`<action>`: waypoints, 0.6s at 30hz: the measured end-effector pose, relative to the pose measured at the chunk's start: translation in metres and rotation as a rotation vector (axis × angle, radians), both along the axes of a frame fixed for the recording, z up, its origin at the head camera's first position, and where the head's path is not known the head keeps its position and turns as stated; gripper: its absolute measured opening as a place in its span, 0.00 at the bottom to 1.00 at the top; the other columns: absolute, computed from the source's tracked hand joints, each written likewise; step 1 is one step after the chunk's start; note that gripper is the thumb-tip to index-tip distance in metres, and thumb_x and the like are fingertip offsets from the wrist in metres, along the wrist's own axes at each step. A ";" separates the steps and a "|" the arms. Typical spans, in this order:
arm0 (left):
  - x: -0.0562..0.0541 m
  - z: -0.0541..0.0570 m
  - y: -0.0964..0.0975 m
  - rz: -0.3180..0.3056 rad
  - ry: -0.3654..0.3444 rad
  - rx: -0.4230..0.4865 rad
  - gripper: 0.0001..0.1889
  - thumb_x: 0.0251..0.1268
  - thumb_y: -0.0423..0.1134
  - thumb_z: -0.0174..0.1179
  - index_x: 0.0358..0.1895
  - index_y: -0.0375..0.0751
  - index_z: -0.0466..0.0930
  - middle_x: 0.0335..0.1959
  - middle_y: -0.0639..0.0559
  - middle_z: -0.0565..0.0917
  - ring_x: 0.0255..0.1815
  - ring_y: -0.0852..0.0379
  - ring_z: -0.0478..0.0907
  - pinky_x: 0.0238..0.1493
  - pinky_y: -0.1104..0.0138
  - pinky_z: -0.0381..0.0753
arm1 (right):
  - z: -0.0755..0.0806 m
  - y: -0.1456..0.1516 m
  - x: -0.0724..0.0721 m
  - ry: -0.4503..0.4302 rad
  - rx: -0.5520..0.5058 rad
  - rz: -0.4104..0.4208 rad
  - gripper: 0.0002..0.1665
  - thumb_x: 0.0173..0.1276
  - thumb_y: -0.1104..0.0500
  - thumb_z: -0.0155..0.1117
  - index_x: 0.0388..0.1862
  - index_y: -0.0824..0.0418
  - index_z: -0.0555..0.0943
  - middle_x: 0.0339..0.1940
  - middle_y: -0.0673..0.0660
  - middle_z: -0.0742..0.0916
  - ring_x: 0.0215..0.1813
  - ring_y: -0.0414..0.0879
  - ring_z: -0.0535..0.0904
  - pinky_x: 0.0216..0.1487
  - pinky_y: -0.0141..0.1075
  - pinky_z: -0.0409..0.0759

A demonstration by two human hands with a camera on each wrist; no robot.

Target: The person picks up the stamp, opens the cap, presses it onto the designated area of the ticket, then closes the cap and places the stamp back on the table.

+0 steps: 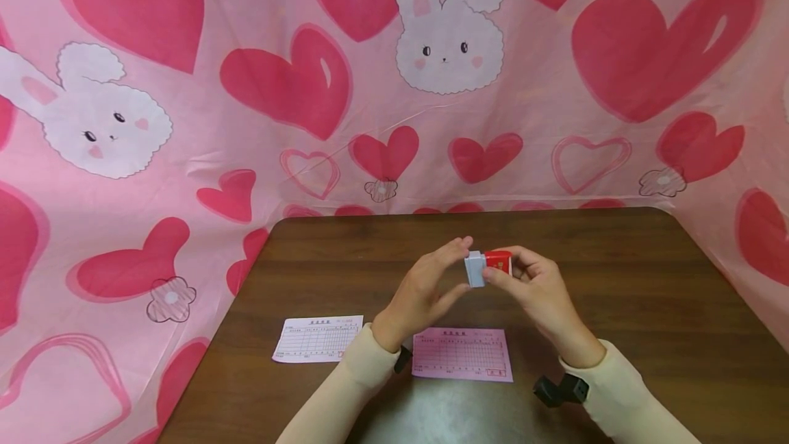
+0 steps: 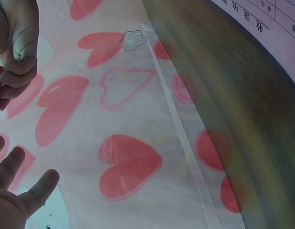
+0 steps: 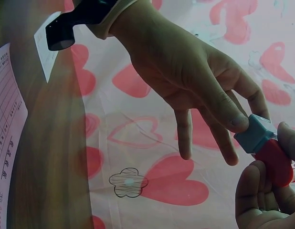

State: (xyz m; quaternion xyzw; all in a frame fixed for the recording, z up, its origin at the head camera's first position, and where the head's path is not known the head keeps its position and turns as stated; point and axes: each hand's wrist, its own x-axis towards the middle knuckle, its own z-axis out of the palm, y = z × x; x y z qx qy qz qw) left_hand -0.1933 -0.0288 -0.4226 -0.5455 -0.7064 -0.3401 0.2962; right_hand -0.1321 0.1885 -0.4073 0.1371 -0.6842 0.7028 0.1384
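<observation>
Above the table, my right hand [image 1: 542,286] grips the red body of a small stamp [image 1: 498,262], thumb in front and fingers behind. The stamp's pale grey-blue cap [image 1: 475,270] points left, toward my left hand [image 1: 425,290]. Thumb and index finger of that hand pinch the cap in the right wrist view, while its other fingers [image 3: 184,138] spread away. Under the hands lies a pink printed form [image 1: 462,355] with a red boxed mark at its lower right corner. A white form [image 1: 317,339] lies left of it, partly covered by my left sleeve.
The brown wooden table [image 1: 647,279] has rounded back corners. Behind and beside it hangs a pink cloth [image 1: 382,101] with hearts and rabbits. A black wrist camera [image 1: 561,390] sits at my right cuff.
</observation>
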 end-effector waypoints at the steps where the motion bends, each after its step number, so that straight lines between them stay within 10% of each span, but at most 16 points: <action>1: 0.000 0.000 0.000 -0.002 -0.005 -0.001 0.38 0.55 0.27 0.79 0.68 0.31 0.69 0.70 0.35 0.78 0.73 0.43 0.75 0.73 0.57 0.73 | 0.000 0.000 0.000 0.000 0.001 0.003 0.11 0.67 0.74 0.71 0.48 0.72 0.85 0.36 0.51 0.89 0.35 0.40 0.81 0.37 0.31 0.82; 18: 0.001 -0.001 -0.003 -0.026 -0.027 -0.026 0.37 0.58 0.27 0.77 0.70 0.31 0.68 0.72 0.35 0.77 0.74 0.46 0.75 0.73 0.58 0.73 | -0.002 0.003 -0.001 -0.021 0.039 0.038 0.12 0.69 0.73 0.71 0.50 0.73 0.84 0.37 0.51 0.89 0.35 0.42 0.81 0.37 0.31 0.83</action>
